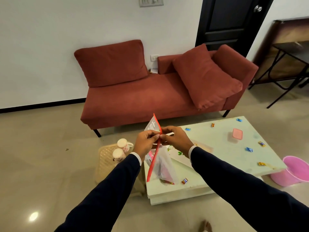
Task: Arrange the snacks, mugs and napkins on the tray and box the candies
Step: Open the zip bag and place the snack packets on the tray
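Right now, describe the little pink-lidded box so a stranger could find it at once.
Start at the pale, low table in front of the red sofa. On its far right part, among scattered wrapped candies, sits the small box. It is the only container there: clear, rectangular, with a pink lid, much bigger than the candies around it.

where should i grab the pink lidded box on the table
Take the pink-lidded box from above, fingers across its two long sides. It sits flat and upright on the table with bare surface all round, lid on, so a top-down pinch looks simplest.
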A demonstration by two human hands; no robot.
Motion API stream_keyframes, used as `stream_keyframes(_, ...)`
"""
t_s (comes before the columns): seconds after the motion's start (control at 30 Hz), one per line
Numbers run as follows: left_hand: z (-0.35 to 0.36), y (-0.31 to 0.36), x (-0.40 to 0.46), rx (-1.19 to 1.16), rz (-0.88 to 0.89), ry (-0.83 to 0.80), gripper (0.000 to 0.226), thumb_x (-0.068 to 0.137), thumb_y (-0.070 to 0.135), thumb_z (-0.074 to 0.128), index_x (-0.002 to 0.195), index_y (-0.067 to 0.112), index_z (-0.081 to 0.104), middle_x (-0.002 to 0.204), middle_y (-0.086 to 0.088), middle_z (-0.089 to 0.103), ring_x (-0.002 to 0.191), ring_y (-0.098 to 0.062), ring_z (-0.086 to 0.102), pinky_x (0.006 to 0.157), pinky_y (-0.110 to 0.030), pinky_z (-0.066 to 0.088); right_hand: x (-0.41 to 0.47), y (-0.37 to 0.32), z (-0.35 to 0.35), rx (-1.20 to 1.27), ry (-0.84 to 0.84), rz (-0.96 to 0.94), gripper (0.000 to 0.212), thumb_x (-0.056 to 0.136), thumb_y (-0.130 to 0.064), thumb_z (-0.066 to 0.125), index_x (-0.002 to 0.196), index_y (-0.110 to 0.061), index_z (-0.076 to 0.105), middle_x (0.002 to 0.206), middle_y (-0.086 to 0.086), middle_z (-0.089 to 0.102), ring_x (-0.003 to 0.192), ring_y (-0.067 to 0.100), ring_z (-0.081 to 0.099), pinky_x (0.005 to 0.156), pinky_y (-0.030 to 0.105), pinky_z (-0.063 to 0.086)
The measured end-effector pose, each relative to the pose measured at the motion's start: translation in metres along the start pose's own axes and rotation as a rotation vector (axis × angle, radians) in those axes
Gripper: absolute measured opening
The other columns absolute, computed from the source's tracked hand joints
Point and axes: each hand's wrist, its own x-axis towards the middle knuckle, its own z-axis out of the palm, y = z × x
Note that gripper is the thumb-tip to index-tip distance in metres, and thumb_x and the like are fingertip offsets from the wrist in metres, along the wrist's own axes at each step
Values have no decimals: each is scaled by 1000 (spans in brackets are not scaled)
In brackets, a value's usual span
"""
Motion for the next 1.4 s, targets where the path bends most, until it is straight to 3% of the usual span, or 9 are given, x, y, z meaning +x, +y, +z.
stream_keyframes(0.13,22,1,18,-7,-25,-16,12,98,3,64,106,0,73,99,-20,78,90,-34,78,77,-42,65,10,11,-27,-33,-23,-24,25,96,-15,67,120,-11,74,104,4,77,86,17,75,72,25,63)
stream_keyframes(0.3,69,8,44,-44,-104,-10,14,98,6,66,108,-3,70,99,-22,78,90,-37,78,77,-49,65,28,26,-78,-76,-94,-49,27,98,-9,61,121,-15,75,108,3,78,96,16,75,89,31,62)
stream_keyframes(0.43,114,19,63,-77,-151,31,12,99,7,62,98,-1,72,91,-21,78,83,-32,79,64,-39,63,43,33,-122,-222,-77,-172,25,96,-11,65,117,-19,77,106,-3,79,86,1,70,80,9,54)
stream_keyframes(0.67,168,22,80,-99,-221,116,21,101,11,59,107,-5,71,96,-21,79,87,-32,78,69,-40,64,63,46,-167,-311,-142,-224,25,94,-11,64,114,-19,78,104,-1,79,91,11,73,76,8,49)
stream_keyframes(0.83,181,23,88,-58,-225,142,20,103,13,59,106,-3,71,96,-20,78,84,-30,79,69,-37,64,75,55,-180,-247,-110,-161,23,95,-18,67,115,-17,77,106,0,78,78,3,69,68,5,51)
stream_keyframes(1.03,185,29,108,2,-201,135,15,102,12,60,102,0,70,85,-16,77,76,-27,78,71,-43,66,85,48,-191,-253,-63,-197,24,93,-20,70,116,-15,77,104,1,79,84,11,75,81,27,63)
stream_keyframes(1.13,185,31,114,-17,-188,124,16,102,10,60,103,-2,69,84,-17,77,73,-25,77,64,-38,64,87,46,-191,-289,-44,-229,28,89,-19,73,117,-16,74,94,-1,79,73,7,72,78,28,63)
stream_keyframes(1.27,183,30,120,-22,-191,110,15,100,11,61,100,-1,70,85,-18,78,76,-27,78,65,-38,63,92,45,-190,-289,-46,-217,29,90,-20,72,119,-17,71,95,0,78,76,10,72,79,28,63)
stream_keyframes(1.4,175,27,127,-34,-205,99,12,99,7,61,99,-2,69,86,-20,78,81,-32,78,69,-42,64,100,48,-191,-233,-72,-138,23,88,-23,74,108,-12,75,96,1,78,80,10,75,79,31,64)
